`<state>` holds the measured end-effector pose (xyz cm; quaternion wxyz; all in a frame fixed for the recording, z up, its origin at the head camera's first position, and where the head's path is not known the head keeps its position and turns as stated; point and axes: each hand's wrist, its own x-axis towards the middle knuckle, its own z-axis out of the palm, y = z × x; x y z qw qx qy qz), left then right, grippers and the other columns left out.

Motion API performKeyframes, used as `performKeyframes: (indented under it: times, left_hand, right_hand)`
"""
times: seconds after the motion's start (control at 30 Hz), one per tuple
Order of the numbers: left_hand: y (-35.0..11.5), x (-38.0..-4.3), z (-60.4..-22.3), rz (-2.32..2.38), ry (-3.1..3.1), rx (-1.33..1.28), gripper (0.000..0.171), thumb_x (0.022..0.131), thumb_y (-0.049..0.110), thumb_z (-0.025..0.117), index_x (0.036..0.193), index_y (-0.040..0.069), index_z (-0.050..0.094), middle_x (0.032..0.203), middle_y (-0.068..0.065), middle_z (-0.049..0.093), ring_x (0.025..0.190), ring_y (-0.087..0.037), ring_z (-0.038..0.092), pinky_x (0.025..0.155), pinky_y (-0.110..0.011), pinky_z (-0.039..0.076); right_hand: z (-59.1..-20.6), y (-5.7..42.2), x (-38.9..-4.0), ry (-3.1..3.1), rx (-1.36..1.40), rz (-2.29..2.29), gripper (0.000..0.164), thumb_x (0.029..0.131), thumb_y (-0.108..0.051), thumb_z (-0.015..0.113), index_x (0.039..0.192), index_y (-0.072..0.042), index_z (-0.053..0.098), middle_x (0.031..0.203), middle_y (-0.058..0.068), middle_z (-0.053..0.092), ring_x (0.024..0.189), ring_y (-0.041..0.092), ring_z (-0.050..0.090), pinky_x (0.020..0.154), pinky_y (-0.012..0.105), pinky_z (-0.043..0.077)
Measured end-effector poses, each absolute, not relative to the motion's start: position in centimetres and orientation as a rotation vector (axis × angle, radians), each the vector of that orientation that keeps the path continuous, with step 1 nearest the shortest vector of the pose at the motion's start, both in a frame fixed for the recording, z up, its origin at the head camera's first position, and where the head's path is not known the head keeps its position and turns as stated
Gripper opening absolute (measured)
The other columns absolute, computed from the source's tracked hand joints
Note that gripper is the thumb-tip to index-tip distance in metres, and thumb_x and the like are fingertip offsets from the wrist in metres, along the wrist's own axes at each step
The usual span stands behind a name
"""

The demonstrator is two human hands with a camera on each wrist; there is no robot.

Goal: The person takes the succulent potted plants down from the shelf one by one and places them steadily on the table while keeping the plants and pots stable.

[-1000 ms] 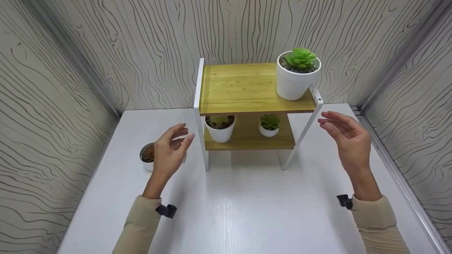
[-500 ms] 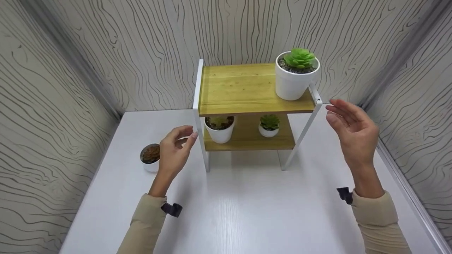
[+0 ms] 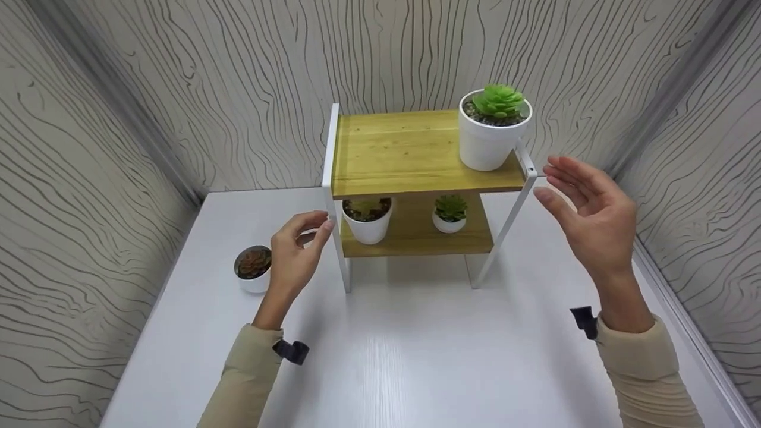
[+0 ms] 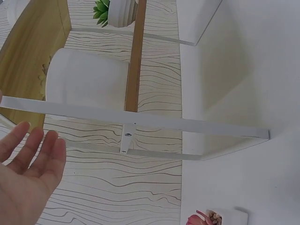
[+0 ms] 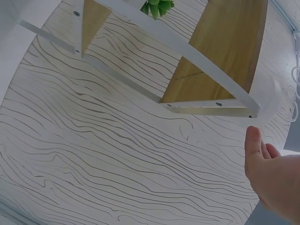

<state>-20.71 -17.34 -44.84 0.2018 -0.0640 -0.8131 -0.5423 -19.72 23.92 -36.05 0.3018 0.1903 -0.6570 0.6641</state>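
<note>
A two-tier shelf (image 3: 410, 151) with wooden boards and white metal sides stands in the middle. Beside its left post, my left hand (image 3: 294, 255) has its fingers loosely bent; in the left wrist view those fingers (image 4: 35, 147) lie close to the white frame, and contact is unclear. Off the upper right corner is my right hand (image 3: 600, 226), holding nothing, fingers relaxed and thumb apart. On the top board, at the right, sits a large white pot with a green succulent (image 3: 496, 128). The lower board bears a white potted plant (image 3: 368, 229) and a small potted succulent (image 3: 450, 217).
To the left of the shelf, a small white pot with a reddish succulent (image 3: 254, 267) stands on the white table (image 3: 428, 356), partly behind my left hand. Panels with a wood-grain pattern (image 3: 250, 89) enclose the back and both sides.
My left hand has moved right, closer to the left post, uncovering more of the reddish succulent. My right hand has risen beside the top right corner, its thumb spreading. The pots stay on their boards.
</note>
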Motion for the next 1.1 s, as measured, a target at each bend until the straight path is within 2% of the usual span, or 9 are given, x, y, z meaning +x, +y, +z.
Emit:
performKeyframes:
  times: [0.2,0.33,0.43,0.63,0.87,1.1]
  left_hand:
    - [-17.2,-20.8,-44.6,-1.558,-2.247,-0.156,0.029,0.103,0.027,0.07,0.123,0.007,0.073,0.12,-0.009,0.075,0.114,-0.021,0.071,0.101,-0.042,0.061]
    - [-17.1,-20.9,-44.5,-1.571,-2.239,-0.132,0.029,0.103,0.029,0.07,0.122,0.008,0.073,0.119,-0.008,0.075,0.114,-0.021,0.072,0.102,-0.043,0.061]
    - [-17.0,-21.0,-44.5,-1.576,-2.234,-0.133,0.029,0.103,0.03,0.07,0.122,0.008,0.074,0.119,-0.008,0.075,0.114,-0.02,0.072,0.101,-0.041,0.061]
    - [-16.9,-21.1,-44.7,-1.591,-2.211,-0.133,0.028,0.102,0.028,0.071,0.121,0.008,0.075,0.118,-0.008,0.076,0.113,-0.019,0.073,0.099,-0.035,0.062]
    - [-16.9,-21.4,-44.8,-1.589,-2.214,-0.122,0.029,0.102,0.028,0.071,0.122,0.007,0.075,0.116,-0.011,0.077,0.111,-0.023,0.075,0.099,-0.042,0.062]
    - [-16.7,-21.5,-44.8,-1.622,-2.196,-0.112,0.024,0.103,0.026,0.07,0.116,0.008,0.077,0.107,-0.008,0.079,0.097,-0.019,0.077,0.089,-0.026,0.062]
  right_hand:
    - [-33.8,22.7,-18.6,-1.92,0.376,1.66,0.055,0.085,0.013,0.078,0.138,0.007,0.063,0.131,0.003,0.072,0.123,0.017,0.07,0.107,0.021,0.055]
    - [-32.4,21.7,-18.0,-2.03,0.307,1.567,0.059,0.087,0.007,0.08,0.142,0.003,0.06,0.138,0.006,0.068,0.128,0.014,0.067,0.11,0.019,0.052]
    - [-31.6,21.1,-17.9,-2.121,0.248,1.485,0.069,0.088,-0.001,0.083,0.15,0.0,0.053,0.147,0.007,0.061,0.135,0.016,0.062,0.113,0.019,0.049]
    - [-30.6,20.2,-18.0,-2.283,0.146,1.394,0.091,0.088,-0.017,0.086,0.162,-0.002,0.034,0.162,0.01,0.048,0.147,0.026,0.052,0.121,0.03,0.046]
    - [-29.4,18.9,-18.2,-2.361,0.072,1.345,0.096,0.088,-0.031,0.087,0.163,-0.003,0.033,0.167,0.013,0.042,0.151,0.028,0.049,0.124,0.039,0.043]
    - [-28.8,17.4,-18.3,-2.391,0.043,1.358,0.097,0.089,-0.036,0.085,0.163,-0.003,0.033,0.168,0.017,0.039,0.152,0.031,0.048,0.124,0.044,0.043]
